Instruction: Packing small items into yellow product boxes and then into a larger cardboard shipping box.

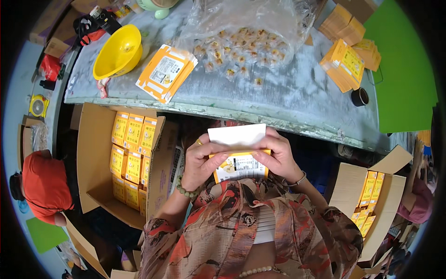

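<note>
My left hand (200,157) and my right hand (275,153) together hold a small yellow and white carton (239,168) close to my chest, below the table edge. A white flap (237,136) of the carton stands up between my fingers, and the thumbs press along its fold. A bead bracelet sits on my left wrist and a thin bangle on my right.
A grey table (297,97) carries a clear bag of small wrapped pieces (241,32), a stack of flat yellow cartons (166,72), a yellow funnel (118,51), and more carton stacks (346,65). Open cardboard boxes with packed yellow cartons stand at my left (93,153) and right (353,186). A person in red (44,183) sits left.
</note>
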{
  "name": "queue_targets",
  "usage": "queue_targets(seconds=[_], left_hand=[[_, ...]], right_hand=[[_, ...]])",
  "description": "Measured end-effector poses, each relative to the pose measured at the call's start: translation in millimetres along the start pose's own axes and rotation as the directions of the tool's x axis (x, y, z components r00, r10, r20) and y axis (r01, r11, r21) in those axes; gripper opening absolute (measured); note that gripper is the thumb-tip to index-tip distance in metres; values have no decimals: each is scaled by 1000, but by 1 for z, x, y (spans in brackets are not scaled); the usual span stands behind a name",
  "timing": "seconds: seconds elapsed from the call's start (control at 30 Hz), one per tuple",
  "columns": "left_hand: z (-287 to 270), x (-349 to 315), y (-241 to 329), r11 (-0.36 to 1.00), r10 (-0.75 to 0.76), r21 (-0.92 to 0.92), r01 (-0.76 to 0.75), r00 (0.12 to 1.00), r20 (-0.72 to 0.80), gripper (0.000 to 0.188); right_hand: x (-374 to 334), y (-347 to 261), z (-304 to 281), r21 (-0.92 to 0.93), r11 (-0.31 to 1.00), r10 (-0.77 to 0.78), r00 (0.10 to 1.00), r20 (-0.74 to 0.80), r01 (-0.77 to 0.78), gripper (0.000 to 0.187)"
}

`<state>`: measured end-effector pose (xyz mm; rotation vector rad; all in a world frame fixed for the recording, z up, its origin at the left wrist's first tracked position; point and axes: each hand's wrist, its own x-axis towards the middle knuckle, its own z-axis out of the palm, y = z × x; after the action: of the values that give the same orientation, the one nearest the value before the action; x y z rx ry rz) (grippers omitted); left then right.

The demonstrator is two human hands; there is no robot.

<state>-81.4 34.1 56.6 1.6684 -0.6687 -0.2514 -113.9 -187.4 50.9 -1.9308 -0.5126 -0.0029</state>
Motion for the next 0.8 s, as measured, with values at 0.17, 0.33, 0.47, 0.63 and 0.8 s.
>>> queue_targets(seconds=[0.17,0.33,0.47,0.63,0.8], left_hand=[[18,15,0,704,-317,-705,-81,853,-415,38],[-16,-4,-19,244,-553,-799,549,756,350,49],[-14,20,-5,-152,-468,-949,275,826,315,48],[-63,-19,-6,54,-420,-996,-64,904,-81,41],[-155,-133,-32,541,-510,-771,-335,598,-618,44]], right_hand=[[19,-11,-1,602,786,70,946,-316,143,74],[55,-34,-18,113,883,-447,889,-99,456,80],[78,-56,-9,184,712,-699,707,102,678,56],[105,-67,14,-160,840,-500,854,142,518,62],[123,-22,26,162,960,-241,969,58,229,47]])
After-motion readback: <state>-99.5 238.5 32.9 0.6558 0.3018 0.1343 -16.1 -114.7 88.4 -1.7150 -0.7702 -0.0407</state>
